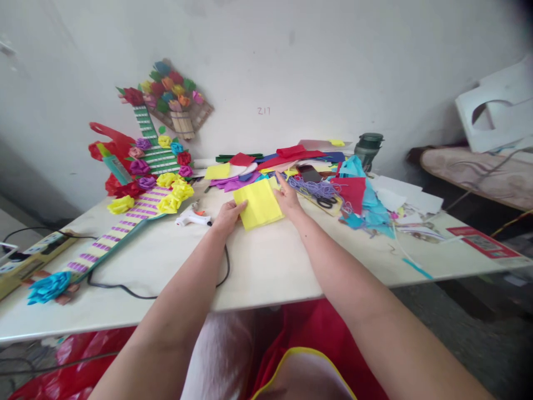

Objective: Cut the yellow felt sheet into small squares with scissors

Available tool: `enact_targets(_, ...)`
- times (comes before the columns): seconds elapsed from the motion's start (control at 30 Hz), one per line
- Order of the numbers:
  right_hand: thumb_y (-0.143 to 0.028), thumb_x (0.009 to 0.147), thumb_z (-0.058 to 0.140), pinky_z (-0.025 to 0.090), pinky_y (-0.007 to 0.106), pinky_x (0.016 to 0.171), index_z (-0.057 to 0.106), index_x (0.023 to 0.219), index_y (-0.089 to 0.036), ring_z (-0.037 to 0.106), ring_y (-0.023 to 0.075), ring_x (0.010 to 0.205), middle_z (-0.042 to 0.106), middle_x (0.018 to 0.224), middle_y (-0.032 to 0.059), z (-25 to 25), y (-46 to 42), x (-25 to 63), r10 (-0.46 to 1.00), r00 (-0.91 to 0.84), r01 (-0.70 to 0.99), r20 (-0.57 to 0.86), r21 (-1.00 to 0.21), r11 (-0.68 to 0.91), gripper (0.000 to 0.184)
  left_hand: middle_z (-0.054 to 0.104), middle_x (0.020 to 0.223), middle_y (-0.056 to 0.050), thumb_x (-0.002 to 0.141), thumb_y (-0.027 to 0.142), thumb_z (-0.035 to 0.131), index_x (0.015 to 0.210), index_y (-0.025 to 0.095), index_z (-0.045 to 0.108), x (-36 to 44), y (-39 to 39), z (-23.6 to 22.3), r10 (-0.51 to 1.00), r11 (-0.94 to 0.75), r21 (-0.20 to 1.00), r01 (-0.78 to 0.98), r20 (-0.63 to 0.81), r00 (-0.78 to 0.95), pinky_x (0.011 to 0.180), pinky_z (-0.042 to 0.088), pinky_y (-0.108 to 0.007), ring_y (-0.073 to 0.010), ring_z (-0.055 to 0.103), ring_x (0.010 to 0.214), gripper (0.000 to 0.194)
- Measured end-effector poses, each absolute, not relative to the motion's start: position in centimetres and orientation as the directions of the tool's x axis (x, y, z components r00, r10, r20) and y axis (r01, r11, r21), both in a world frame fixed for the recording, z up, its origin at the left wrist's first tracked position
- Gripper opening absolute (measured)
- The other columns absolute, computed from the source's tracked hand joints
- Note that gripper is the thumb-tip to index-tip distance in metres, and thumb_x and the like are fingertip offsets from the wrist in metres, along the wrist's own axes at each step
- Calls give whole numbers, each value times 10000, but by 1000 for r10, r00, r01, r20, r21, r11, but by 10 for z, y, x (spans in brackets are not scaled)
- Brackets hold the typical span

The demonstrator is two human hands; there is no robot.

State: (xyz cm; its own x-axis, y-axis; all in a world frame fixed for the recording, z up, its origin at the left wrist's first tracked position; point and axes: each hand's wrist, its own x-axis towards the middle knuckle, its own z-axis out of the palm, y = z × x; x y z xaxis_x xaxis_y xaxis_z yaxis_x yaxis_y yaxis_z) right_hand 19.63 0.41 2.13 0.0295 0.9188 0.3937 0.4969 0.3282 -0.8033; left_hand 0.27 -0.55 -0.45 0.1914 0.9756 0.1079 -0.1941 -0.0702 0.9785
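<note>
Pinching the yellow sheet (260,204) at opposite edges, the left hand (228,217) and right hand (288,199) seem to align it, which probably calls next for a steady hold.

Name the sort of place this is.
Probably a craft workspace: the glue gun, scissors and bright yellow flowers near the yellow material suggest it.

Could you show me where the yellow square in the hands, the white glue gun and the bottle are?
Yellow square (260,205): head view, middle of its front face.
Glue gun (194,220): head view, on its white body.
Bottle (367,153): head view, on its side, below the lid.
</note>
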Motion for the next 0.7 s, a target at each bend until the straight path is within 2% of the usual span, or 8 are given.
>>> enact_targets(0.1, -247, 793, 384, 453, 258, 681, 301, 1394, -184, 538, 137, 599, 544, 640, -16, 20, 6, 199, 919, 26, 482, 393, -810, 333, 610, 693, 853, -118, 589, 429, 730, 964, 110, 641, 3, -5, -5, 973, -76, 979, -192, 115, 199, 751, 515, -359, -266, 635, 892, 501)
enact_targets(0.2, -218, 781, 379, 452, 252, 663, 369, 1358, -212, 527, 131, 581, 556, 650, -20, 18, 7, 200, 914, 18, 453, 405, -818, 354, 577, 693, 854, -118, 583, 419, 736, 965, 107, 641, 3, -4, -5, 972, -74, 979, -189, 113, 205, 759, 512, -357, -264, 635, 894, 502)
enact_targets(0.4, -211, 753, 406, 453, 244, 649, 590, 1101, -185, 551, 126, 618, 615, 744, 0, 11, 16, 200, 912, 46, 363, 408, -857, 366, 395, 693, 870, -116, 587, 381, 740, 963, 106, 639, 4, -6, -2, 974, -68, 980, -189, 107, 202, 754, 511, -353, -261, 635, 892, 477)
enact_targets(0.47, -224, 748, 422, 458, 256, 658, 604, 1049, -163, 577, 138, 653, 629, 747, 13, 9, 19, 199, 922, 64, 329, 381, -881, 341, 357, 691, 877, -118, 590, 385, 737, 969, 104, 637, 4, -7, -1, 972, -74, 980, -186, 112, 206, 750, 511, -351, -260, 634, 893, 482)
enact_targets(0.6, -236, 713, 475, 453, 289, 764, 625, 965, -140, 611, 162, 823, 664, 904, 53, 8, 21, 199, 933, 77, 196, 353, -922, 332, 309, 691, 878, -118, 591, 405, 732, 960, 109, 640, 4, -8, -1, 970, -80, 983, -168, 116, 213, 735, 512, -346, -259, 634, 890, 482)
enact_targets(0.7, -320, 709, 507, 453, 291, 767, 641, 909, -134, 611, 173, 839, 671, 885, 45, 12, 16, 200, 946, 68, 92, 317, -946, 311, 304, 692, 868, -115, 590, 413, 730, 958, 114, 642, 4, -8, -1, 968, -83, 983, -163, 118, 220, 731, 511, -347, -261, 635, 887, 483)
